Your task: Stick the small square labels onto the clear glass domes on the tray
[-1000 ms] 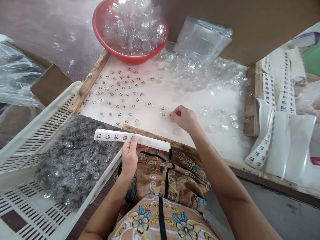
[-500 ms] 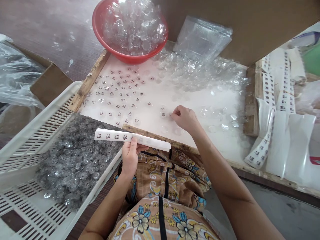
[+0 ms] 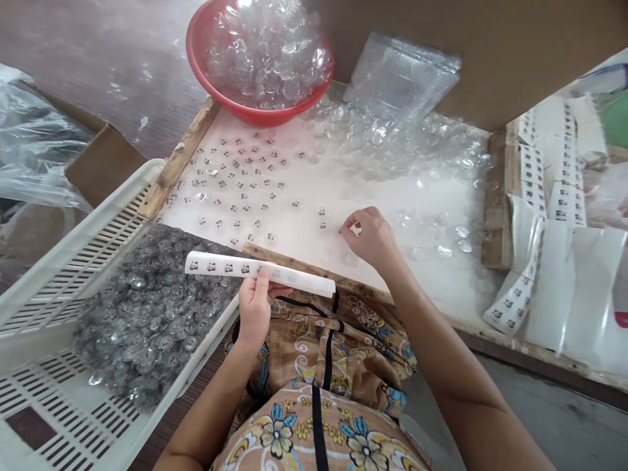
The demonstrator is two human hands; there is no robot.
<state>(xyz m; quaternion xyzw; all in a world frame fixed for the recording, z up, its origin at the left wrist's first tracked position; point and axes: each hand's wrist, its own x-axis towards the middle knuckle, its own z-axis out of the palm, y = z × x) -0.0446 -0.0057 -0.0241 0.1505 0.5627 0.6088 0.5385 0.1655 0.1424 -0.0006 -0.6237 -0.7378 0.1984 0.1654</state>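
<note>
The white strip point(image 3: 299, 281) lies across my left hand point(image 3: 256, 307), above the near wooden edge point(image 3: 353, 282) of the worktop point(image 3: 353, 186), its left end over the basket. My left fingers hold it, thumb on top and the others beneath. A row of dark panda prints runs left from my thumb; to the right the strip looks paler, with only faint marks.

My right hand point(image 3: 370, 239) is at the white worktop, thumb and forefinger curled into a narrow pinch with a small gap behind the tips. I cannot tell whether anything is between them. Just left of those tips is a pair of panda-marked discs point(image 3: 322, 219), one above the other.

Farther left, many more panda discs point(image 3: 244, 174) are spread out singly. Plain clear discs point(image 3: 402, 147) crowd the far right part of the worktop, and a few loose ones point(image 3: 461, 239) lie right of my hand. At the far side stands a red bowl point(image 3: 265, 118) heaped with clear discs, and near it flat clear bags point(image 3: 400, 75) lean by a cardboard panel point(image 3: 483, 59).

Left of my lap, a white basket point(image 3: 98, 232) holds a greyish heap point(image 3: 152, 314) of shiny discs. Beyond the wooden rail on the right lie more printed strips point(image 3: 532, 173).
</note>
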